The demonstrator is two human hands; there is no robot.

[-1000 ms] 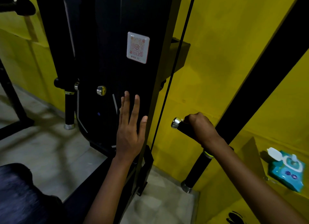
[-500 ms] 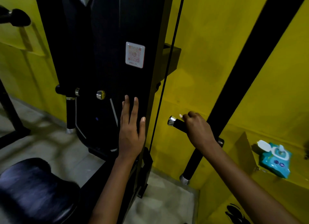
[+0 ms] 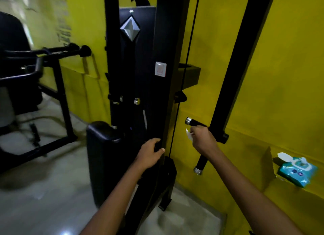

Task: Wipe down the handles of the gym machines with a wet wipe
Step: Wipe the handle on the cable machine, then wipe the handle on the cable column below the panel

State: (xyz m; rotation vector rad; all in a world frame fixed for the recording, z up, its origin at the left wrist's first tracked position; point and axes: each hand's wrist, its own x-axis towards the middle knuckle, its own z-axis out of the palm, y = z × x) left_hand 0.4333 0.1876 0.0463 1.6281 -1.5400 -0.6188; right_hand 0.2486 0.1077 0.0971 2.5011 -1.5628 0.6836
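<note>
A black handle [image 3: 193,122] with a chrome end cap sticks out from the slanted black bar of the gym machine. My right hand [image 3: 203,140] sits just below this handle and pinches a small white wet wipe [image 3: 189,134], which pokes out at its left side. The handle's lower part with a second chrome cap [image 3: 198,169] shows under my wrist. My left hand [image 3: 150,153] rests on the edge of the machine's black upright panel [image 3: 140,76], with its fingers curled over that edge.
A teal wet wipe pack [image 3: 296,171] with its lid up lies on a yellow ledge at the right. A black padded seat [image 3: 105,147] stands left of my left hand. Another black machine frame [image 3: 43,73] fills the left. A cable [image 3: 184,76] runs down beside the panel.
My right hand has come off the handle and dropped just below it with the wipe. My left hand slid down the panel and curled. The view has pulled back and tilted up.
</note>
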